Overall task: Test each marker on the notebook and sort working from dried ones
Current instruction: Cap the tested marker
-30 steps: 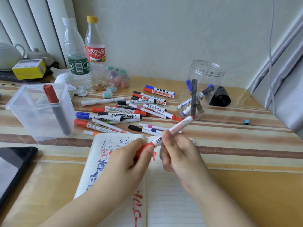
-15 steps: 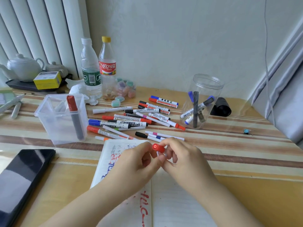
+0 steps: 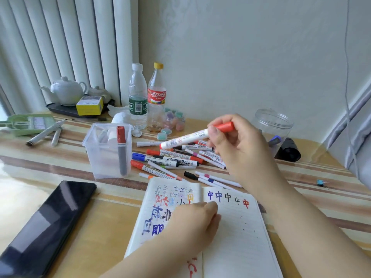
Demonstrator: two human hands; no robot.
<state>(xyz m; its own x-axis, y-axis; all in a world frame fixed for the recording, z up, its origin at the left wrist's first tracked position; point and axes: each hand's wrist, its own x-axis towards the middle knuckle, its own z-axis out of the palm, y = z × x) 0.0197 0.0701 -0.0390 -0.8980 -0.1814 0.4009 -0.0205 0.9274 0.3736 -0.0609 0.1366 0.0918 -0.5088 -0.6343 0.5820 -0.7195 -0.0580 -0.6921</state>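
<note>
our right hand [image 3: 239, 149] grasps the red-capped white marker [image 3: 192, 137] above the desk [image 3: 100, 227]; our left hand [image 3: 192, 221] rests relaxed on the open lined notebook [image 3: 236, 237].

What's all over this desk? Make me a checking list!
Surface: striped table with a glossy cover.
Job's things: open notebook with coloured test marks; loose marker pile; square tub holding one red-capped marker; round jar.
Clutter: two bottles, teapot, yellow box, dark phone.
Hands: right hand grips a red-capped marker; left hand rests on the notebook.
Cables: thin cord down the wall.
Surroundings: vertical blinds, pale wall.
</note>
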